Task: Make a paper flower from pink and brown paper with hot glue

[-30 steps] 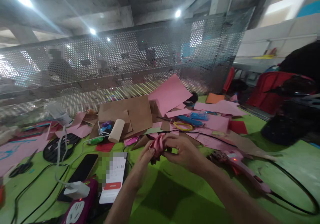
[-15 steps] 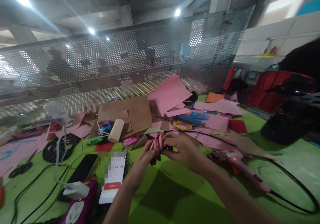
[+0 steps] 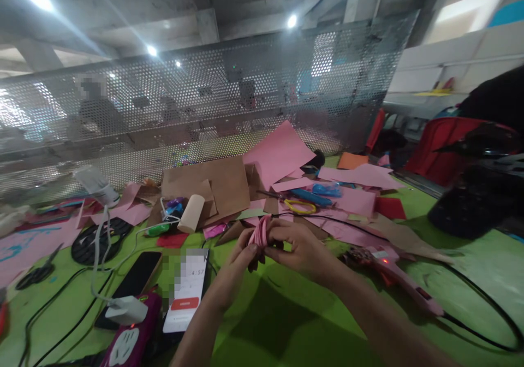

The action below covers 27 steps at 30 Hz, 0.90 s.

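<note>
Both my hands meet over the green table (image 3: 286, 323), pinching a small folded pink paper piece (image 3: 262, 233). My left hand (image 3: 235, 268) grips its lower left side with thumb and fingers closed. From the right, my right hand (image 3: 297, 244) wraps around it, fingers curled. A pink glue gun (image 3: 393, 271) lies just right of my right wrist, its black cord (image 3: 483, 307) looping away. A lit phone (image 3: 188, 290) lies left of my left forearm.
Pink sheets (image 3: 280, 151), brown cardboard (image 3: 216, 184) and a paper roll (image 3: 191, 213) litter the far side before a perforated metal screen (image 3: 204, 105). Scissors (image 3: 35, 271), a dark phone (image 3: 137, 279), a charger in a power strip (image 3: 125, 329) at left. Dark bags (image 3: 478, 192) at right.
My hands have shifted only slightly, turning the pink paper piece a little between the fingers. Nothing else on the table has moved.
</note>
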Each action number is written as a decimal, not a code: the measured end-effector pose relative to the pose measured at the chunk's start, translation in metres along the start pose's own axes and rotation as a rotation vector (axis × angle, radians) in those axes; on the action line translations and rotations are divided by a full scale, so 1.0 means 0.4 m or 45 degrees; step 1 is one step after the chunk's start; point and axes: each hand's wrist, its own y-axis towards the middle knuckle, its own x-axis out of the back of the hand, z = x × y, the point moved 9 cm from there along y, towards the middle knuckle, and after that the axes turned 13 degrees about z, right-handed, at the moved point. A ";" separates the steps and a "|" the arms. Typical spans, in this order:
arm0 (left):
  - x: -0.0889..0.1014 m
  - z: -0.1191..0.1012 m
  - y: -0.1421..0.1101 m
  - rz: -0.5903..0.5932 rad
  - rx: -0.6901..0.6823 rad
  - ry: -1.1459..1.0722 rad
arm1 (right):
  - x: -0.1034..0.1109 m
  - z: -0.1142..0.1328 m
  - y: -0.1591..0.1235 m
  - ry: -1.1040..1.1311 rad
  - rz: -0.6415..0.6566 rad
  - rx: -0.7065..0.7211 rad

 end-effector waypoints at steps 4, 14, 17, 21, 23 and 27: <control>-0.003 0.002 0.004 0.034 -0.014 -0.009 | -0.001 -0.002 0.003 -0.004 -0.019 0.039; 0.002 0.007 -0.001 -0.005 -0.004 0.037 | 0.002 0.007 0.001 0.007 -0.006 0.005; 0.001 0.016 0.003 0.020 0.007 0.015 | 0.001 0.007 0.003 0.013 -0.021 0.002; 0.001 0.029 0.008 0.064 0.003 -0.054 | 0.002 0.005 0.004 0.007 -0.029 -0.003; 0.005 0.036 0.006 0.051 0.014 -0.071 | 0.003 0.004 0.003 0.012 -0.024 0.000; 0.010 0.037 0.002 0.011 0.016 -0.062 | 0.000 0.009 0.002 0.007 -0.005 0.022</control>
